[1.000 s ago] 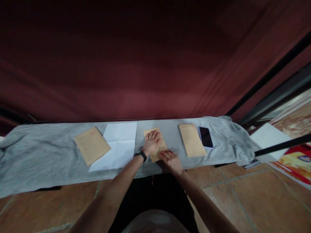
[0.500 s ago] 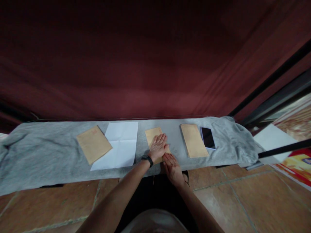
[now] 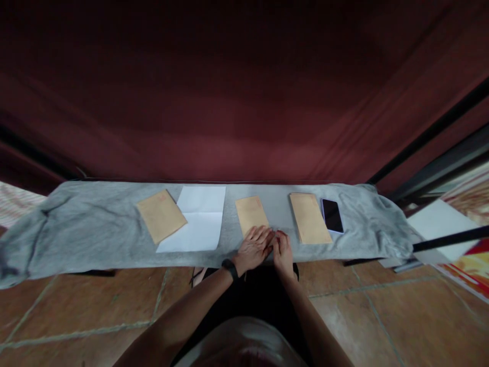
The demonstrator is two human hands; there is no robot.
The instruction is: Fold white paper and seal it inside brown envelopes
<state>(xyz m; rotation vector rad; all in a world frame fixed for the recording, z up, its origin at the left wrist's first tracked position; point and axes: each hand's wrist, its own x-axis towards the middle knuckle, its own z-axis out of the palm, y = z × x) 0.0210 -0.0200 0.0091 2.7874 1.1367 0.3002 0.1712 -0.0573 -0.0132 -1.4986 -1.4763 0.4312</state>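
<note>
A brown paper envelope lies in the middle of the grey cloth, its upper part showing a small reddish print. Across its lower end rests my left hand, fingers stretched out and palm down, with a dark band on the wrist. My right hand is at the envelope's lower right, close beside the left fingertips. Its fingers are bent together, and what they pinch, if anything, is hidden. The bottom edge of the envelope is covered by my hands.
Left of the hands, another brown envelope overlaps a creased white paper sheet. On the right are a stack of brown envelopes and a phone. The grey cloth covers a narrow bench against a dark red surface.
My left hand has slid down toward the envelope's lower end, uncovering its upper part. My right hand has gone from flat to bent fingers and shifted slightly right. The camera view has shifted.
</note>
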